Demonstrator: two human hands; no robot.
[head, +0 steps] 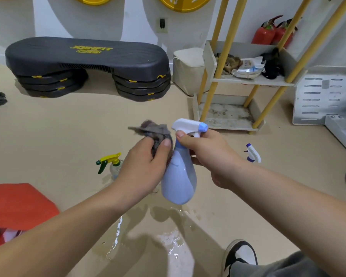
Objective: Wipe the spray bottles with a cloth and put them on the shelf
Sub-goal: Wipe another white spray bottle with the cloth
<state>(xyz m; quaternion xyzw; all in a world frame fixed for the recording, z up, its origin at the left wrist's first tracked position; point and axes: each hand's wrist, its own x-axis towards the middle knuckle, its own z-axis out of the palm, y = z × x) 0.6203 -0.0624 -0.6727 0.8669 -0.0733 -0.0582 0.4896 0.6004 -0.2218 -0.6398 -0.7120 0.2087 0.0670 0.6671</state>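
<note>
Three spray bottles show in the head view. One, a pale blue bottle [179, 176] with a pear-shaped glossy body, a darker grey-blue panel down its side and a white trigger head tipped with a blue nozzle, is held in the air above the wet floor [188, 232]. The right hand [210, 154] grips its neck just under the trigger. The left hand [142, 168] is clenched round a bunched grey cloth [154, 132], pressing it against the bottle's shoulder. A clear bottle [110, 161] with a yellow and green trigger stands on the floor behind the left hand; a white and purple sprayer [253, 153] shows behind the right forearm. The yellow-posted shelf [248, 80] stands beyond.
</note>
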